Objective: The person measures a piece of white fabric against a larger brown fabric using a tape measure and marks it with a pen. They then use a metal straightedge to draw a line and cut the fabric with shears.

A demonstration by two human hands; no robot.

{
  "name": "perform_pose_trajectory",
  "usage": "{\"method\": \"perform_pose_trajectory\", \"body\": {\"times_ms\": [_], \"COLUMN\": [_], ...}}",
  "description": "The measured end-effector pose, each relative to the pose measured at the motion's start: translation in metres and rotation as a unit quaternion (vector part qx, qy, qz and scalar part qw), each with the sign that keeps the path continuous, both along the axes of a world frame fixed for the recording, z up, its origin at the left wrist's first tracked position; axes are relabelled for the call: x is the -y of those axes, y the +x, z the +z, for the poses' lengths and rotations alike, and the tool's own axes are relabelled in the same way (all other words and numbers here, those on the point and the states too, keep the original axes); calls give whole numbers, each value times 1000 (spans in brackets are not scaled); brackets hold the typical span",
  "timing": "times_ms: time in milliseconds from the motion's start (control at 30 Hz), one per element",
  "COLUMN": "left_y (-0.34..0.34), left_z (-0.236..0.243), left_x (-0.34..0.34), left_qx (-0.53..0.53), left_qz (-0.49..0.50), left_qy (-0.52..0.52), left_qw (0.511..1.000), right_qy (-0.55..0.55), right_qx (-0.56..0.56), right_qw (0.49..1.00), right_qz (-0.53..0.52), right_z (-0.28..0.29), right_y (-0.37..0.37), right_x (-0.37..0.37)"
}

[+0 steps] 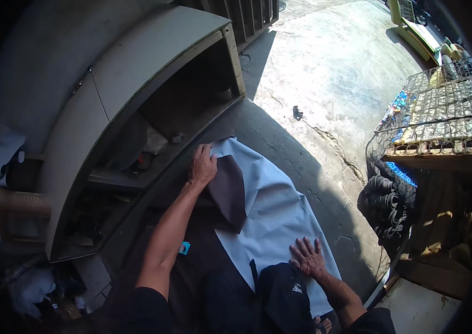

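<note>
A large sheet of material, like vinyl or coated cloth, lies spread on the floor before my knees. One face is dark brown, the other pale bluish white point(272, 206). At its far edge my left hand point(203, 166) is closed, fingers curled over the sheet beside a brown folded-over flap point(227, 192). Nearer to me, my right hand point(308, 258) lies flat on the pale face, fingers spread and holding nothing. A small teal item point(184, 247) rests on the brown part near my left forearm; its kind is too small to tell.
A pale open cabinet point(152, 61) with shelves stands close on the left. On the right are a wire-mesh cage point(442, 111) on wood and a dark bundle point(383, 203) hanging below it. A small black scrap point(297, 113) lies on the cracked concrete floor point(325, 72).
</note>
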State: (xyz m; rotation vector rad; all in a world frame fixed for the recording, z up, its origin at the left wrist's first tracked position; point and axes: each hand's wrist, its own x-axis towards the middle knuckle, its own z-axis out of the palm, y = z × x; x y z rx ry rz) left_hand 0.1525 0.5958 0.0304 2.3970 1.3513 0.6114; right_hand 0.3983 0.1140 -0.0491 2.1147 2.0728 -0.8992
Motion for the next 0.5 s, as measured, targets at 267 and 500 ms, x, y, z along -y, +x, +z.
{"method": "perform_pose_trajectory", "body": {"times_ms": [267, 500], "left_y": [99, 109], "left_z": [-67, 13], "left_x": [-81, -176], "left_qx": [-169, 212], "left_qz": [65, 246], "left_qy": [-223, -107], "left_qw": [958, 940], "right_qy": [20, -31], "right_qx": [122, 103], "right_qw": [990, 992], "right_qz": [61, 69], "right_z": [1, 0], "right_y": [7, 5], "right_x": [-1, -5]}}
